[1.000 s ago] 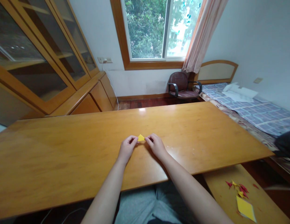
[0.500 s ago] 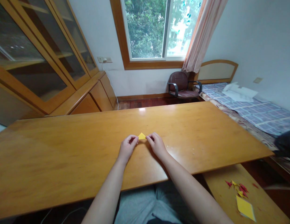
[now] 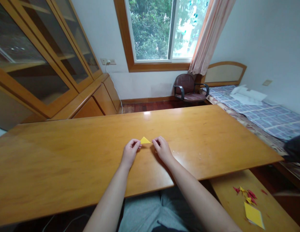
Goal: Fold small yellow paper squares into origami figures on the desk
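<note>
A small yellow paper folded into a triangle [image 3: 145,140] is held just above the table, its peak pointing away from me. My left hand [image 3: 130,152] pinches its left corner between thumb and fingers. At the opposite side is my right hand [image 3: 161,149], thumb and forefinger closed together. A narrow gap shows between those fingertips and the paper's right corner, and nothing is visible in them. Under the paper lies its faint shadow on the wooden table [image 3: 79,161].
A lower wooden surface [image 3: 233,183] at the right carries red and yellow folded paper pieces [image 3: 250,196] and a stack of yellow square paper [image 3: 253,215]. Tiny white bits lie on the table right of my hands. Beyond stand a chair [image 3: 187,88], a bed [image 3: 268,112] and a glass-door cabinet [image 3: 50,54].
My left hand has shifted slightly left with the paper triangle. The paper's right corner has come out of my right fingers, which stay almost in place.
</note>
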Motion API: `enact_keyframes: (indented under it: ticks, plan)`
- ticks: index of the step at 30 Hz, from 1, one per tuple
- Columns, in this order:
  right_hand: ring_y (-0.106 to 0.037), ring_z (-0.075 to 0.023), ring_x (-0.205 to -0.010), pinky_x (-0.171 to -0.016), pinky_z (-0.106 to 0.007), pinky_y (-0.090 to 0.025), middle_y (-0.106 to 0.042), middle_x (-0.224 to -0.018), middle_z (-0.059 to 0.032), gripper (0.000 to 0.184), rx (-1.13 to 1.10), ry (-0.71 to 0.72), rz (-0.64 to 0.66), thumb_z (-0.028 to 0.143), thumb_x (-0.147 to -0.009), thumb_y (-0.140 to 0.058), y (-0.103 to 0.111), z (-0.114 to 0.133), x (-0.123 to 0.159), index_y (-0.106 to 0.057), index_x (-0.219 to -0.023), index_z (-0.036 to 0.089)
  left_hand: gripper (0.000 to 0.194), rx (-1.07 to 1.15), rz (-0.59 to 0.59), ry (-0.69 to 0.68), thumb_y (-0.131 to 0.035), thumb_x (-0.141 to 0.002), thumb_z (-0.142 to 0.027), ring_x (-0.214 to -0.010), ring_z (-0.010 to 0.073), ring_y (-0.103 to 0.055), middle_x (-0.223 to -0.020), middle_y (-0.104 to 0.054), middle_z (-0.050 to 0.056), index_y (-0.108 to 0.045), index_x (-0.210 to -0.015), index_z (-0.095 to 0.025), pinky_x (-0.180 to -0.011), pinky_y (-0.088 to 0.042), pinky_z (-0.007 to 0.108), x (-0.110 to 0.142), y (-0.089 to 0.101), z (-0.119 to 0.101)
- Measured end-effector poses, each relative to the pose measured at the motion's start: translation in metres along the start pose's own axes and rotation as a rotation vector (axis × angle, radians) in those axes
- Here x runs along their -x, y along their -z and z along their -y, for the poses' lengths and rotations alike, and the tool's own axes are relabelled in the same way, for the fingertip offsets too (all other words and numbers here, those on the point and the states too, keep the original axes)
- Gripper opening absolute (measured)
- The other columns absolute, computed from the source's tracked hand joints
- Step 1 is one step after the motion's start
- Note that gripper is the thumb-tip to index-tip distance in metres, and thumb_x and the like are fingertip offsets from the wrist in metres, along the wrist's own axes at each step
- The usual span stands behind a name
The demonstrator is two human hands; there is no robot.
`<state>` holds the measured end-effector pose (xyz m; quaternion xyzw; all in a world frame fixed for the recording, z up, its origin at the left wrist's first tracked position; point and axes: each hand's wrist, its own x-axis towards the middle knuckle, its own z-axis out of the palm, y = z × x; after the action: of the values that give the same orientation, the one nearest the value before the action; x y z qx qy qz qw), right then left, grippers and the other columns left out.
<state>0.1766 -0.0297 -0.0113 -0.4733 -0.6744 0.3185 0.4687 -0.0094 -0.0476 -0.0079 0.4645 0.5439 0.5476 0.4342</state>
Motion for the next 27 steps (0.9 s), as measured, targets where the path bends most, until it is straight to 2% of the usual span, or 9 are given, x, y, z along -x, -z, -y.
enact_keyframes:
  ticks: [3, 7, 16, 27]
  plan:
    - [-0.058, -0.0162, -0.075, -0.070, -0.027, -0.043, -0.064, -0.083, -0.0030, 0.016, -0.050, 0.000, 0.044, 0.030, -0.094, -0.055, -0.0003, 0.0016, 0.0000, -0.063, -0.087, 0.018, 0.029, -0.034, 0.030, -0.008, -0.068, -0.076, -0.044, -0.067, 0.0144, -0.059, -0.068, -0.063, 0.000, -0.062, -0.077, -0.016, -0.065, -0.047, 0.023, 0.0000, -0.0002, -0.0003]
    - [-0.057, -0.0162, -0.077, -0.072, -0.027, -0.042, -0.061, -0.079, -0.0022, 0.018, 0.006, 0.067, 0.113, 0.027, -0.094, -0.057, -0.0008, 0.0023, -0.0001, -0.063, -0.080, 0.018, 0.027, -0.088, 0.072, -0.033, -0.066, -0.078, -0.043, -0.070, 0.0151, -0.060, -0.070, -0.065, 0.000, -0.063, -0.078, -0.017, -0.068, -0.047, 0.024, 0.0003, 0.0004, -0.0002]
    - [-0.055, -0.0166, -0.075, -0.071, -0.027, -0.040, -0.058, -0.075, -0.0012, 0.019, -0.002, 0.040, 0.065, 0.023, -0.094, -0.053, 0.0012, 0.0036, -0.0004, -0.060, -0.077, 0.019, 0.028, -0.178, 0.084, -0.068, -0.063, -0.081, -0.044, -0.064, 0.0140, -0.057, -0.067, -0.063, -0.001, -0.063, -0.073, -0.017, -0.064, -0.045, 0.024, 0.0011, -0.0006, -0.0056]
    - [-0.055, -0.0169, -0.077, -0.072, -0.027, -0.041, -0.059, -0.078, -0.0021, 0.022, 0.012, 0.042, 0.053, 0.028, -0.096, -0.050, -0.0009, 0.0015, 0.0000, -0.058, -0.077, 0.020, 0.031, -0.153, 0.072, -0.045, -0.064, -0.079, -0.048, -0.065, 0.0145, -0.060, -0.070, -0.066, 0.001, -0.064, -0.076, -0.017, -0.064, -0.047, 0.024, 0.0000, -0.0011, -0.0012]
